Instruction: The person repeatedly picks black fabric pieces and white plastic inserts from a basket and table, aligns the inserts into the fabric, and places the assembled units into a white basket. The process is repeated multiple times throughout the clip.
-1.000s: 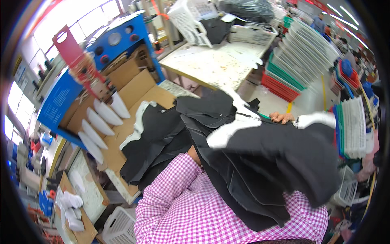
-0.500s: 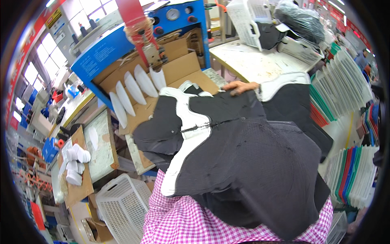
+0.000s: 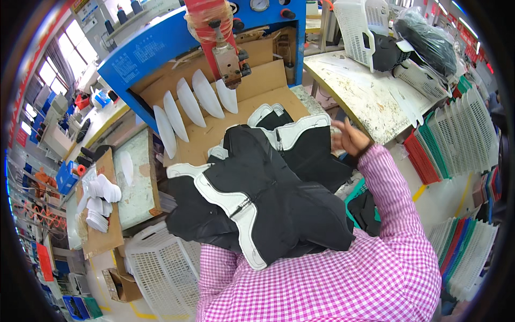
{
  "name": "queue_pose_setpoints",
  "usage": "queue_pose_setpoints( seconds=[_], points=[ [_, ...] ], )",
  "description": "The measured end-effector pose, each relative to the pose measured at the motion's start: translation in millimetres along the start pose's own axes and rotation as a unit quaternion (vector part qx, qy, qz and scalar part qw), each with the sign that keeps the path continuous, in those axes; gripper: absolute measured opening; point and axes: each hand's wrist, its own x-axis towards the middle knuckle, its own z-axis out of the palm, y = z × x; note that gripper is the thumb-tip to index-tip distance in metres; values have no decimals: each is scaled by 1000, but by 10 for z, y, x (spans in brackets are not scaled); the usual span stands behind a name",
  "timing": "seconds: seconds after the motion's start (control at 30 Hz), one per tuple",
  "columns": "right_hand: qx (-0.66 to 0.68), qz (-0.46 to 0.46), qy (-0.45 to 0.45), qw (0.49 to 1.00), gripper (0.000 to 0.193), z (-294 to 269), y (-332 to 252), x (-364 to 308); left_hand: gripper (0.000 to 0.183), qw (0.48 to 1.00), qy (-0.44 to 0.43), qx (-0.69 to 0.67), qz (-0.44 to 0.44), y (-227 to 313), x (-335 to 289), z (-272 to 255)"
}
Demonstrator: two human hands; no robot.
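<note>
As the black pieces [image 3: 287, 201] drape, left hand, hidden, likely props them, can't tell its grip; right hand [image 3: 350, 138] sits beside them, fingers spread.

Black pieces [image 3: 292, 201] now lower, flatter

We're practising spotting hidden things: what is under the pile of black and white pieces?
Brown cardboard shows past the far edge of the pile; the left sleeve runs beneath its near edge. The left hand and whatever lies under the middle are covered.
</note>
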Motion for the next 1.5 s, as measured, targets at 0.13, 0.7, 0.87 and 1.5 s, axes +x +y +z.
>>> queue_pose_setpoints(
  seconds=[0.13,0.7,0.87,1.5],
  points=[
    [-204,-56,-31,977,65,415,132,-550,42,1000,1,-8,-6,59,180,46],
    [-639,-168,106,743,53,253,-750,305,40,991,41,-20,-127,144,-664,-338],
    [-590,-263,-37,763,56,1071,-816,104,47,924,203,264,188,756,-774,-433],
    [84,-47,7,995,44,960,-316,-154,41,716,-21,577,393,1705,-435,502]
  ],
)
